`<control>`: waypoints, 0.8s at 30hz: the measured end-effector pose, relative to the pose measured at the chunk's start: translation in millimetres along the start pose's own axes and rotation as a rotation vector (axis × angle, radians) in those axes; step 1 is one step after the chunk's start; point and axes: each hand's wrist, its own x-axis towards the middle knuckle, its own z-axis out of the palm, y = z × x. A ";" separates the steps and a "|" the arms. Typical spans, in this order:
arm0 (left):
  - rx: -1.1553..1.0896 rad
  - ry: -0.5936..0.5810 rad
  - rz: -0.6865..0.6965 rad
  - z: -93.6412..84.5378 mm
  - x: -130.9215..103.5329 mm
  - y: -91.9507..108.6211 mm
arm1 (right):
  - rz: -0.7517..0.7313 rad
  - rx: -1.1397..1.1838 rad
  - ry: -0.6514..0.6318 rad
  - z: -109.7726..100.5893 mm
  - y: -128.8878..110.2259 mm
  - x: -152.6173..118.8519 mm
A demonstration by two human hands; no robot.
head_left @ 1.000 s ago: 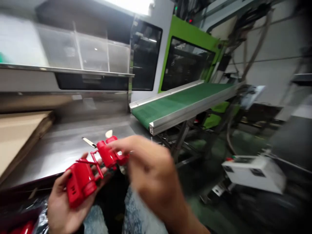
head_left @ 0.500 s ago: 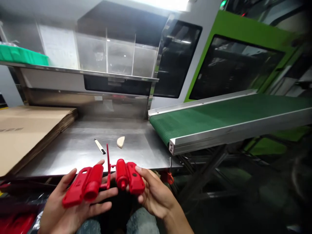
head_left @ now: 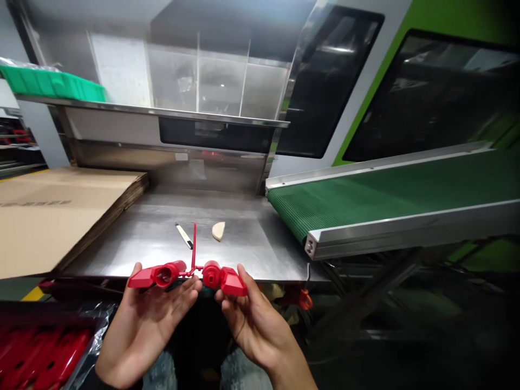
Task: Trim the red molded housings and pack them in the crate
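A glossy red plastic moulding hangs between my hands, its two halves joined by a thin sprue (head_left: 194,244) that sticks up in the middle. My left hand (head_left: 142,330), palm up with fingers stretched, holds the left half (head_left: 148,277), which has an open round tube facing me. The right half (head_left: 232,283), with a round stepped end, is pinched between thumb and fingers of my right hand (head_left: 260,327). Just beyond lie a utility knife (head_left: 184,236) and a pale half-round piece (head_left: 218,231) on the steel table (head_left: 252,227).
Flat cardboard (head_left: 73,203) is stacked at left. Below it, a lined box holds several red parts (head_left: 44,355). A green conveyor belt (head_left: 365,197) slopes up to the right beside a green-and-white machine. On the upper shelf sits a green tray (head_left: 52,84).
The red moulding has tilted, so its tube ends now face me, and both hands have turned with it. The view has swung left, showing more of the box of red parts.
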 end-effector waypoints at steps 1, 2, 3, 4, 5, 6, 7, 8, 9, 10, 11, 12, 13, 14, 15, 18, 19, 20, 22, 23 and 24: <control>-0.010 -0.014 -0.004 0.4 -1.4 0.2 | -0.006 -0.001 -0.005 0.5 0.6 -0.6; -0.021 -0.038 -0.012 1.1 -2.9 0.5 | -0.010 -0.001 -0.013 0.4 1.0 -1.2; -0.031 -0.068 -0.024 2.4 -4.4 0.7 | -0.014 -0.002 -0.022 -0.4 1.3 -1.6; -0.035 -0.093 -0.040 4.5 -6.0 0.9 | -0.017 -0.002 -0.032 -2.2 1.3 -1.8; -0.034 -0.112 -0.061 7.4 -7.6 1.1 | -0.018 -0.002 -0.043 -5.0 1.0 -1.5; -0.033 -0.123 -0.085 11.2 -9.2 1.1 | -0.016 0.000 -0.055 -8.8 0.4 -0.7; -0.039 -0.125 -0.111 15.6 -10.6 0.8 | -0.010 0.004 -0.068 -13.4 -0.6 0.9; -0.048 -0.121 -0.135 20.4 -11.6 0.3 | -0.004 0.011 -0.083 -18.7 -2.0 3.3; -0.057 -0.117 -0.159 25.2 -12.3 -0.7 | 0.003 0.023 -0.099 -24.5 -3.5 6.5; -0.064 -0.114 -0.174 29.8 -12.6 -2.0 | 0.017 0.036 -0.116 -30.3 -5.0 10.4; -0.062 -0.116 -0.179 33.8 -12.6 -3.5 | 0.032 0.050 -0.134 -35.9 -6.4 14.7; -0.045 -0.118 -0.176 37.1 -12.5 -5.3 | 0.047 0.064 -0.151 -41.0 -7.4 19.1; -0.017 -0.123 -0.167 39.6 -12.5 -7.2 | 0.059 0.076 -0.167 -45.5 -8.1 23.4; 0.017 -0.132 -0.156 41.3 -12.6 -8.9 | 0.068 0.085 -0.181 -49.3 -8.4 27.1; 0.049 -0.140 -0.146 42.3 -13.0 -10.5 | 0.073 0.089 -0.193 -52.3 -8.4 30.2; 0.114 -0.145 -0.115 41.4 -14.9 -14.3 | 0.063 0.082 -0.224 -57.1 -7.3 34.2; 0.122 -0.138 -0.099 39.9 -15.6 -15.4 | 0.056 0.071 -0.235 -57.5 -6.8 34.1; 0.127 -0.134 -0.084 37.7 -16.1 -16.7 | 0.048 0.054 -0.246 -57.4 -6.3 33.8; 0.167 -0.157 -0.024 31.7 -17.2 -19.8 | 0.025 0.008 -0.271 -57.0 -5.3 33.0; 0.214 -0.184 0.012 28.3 -17.8 -21.3 | 0.010 -0.019 -0.283 -57.2 -4.6 32.9; 0.275 -0.216 0.043 24.8 -18.6 -22.8 | -0.010 -0.046 -0.295 -58.1 -4.0 33.3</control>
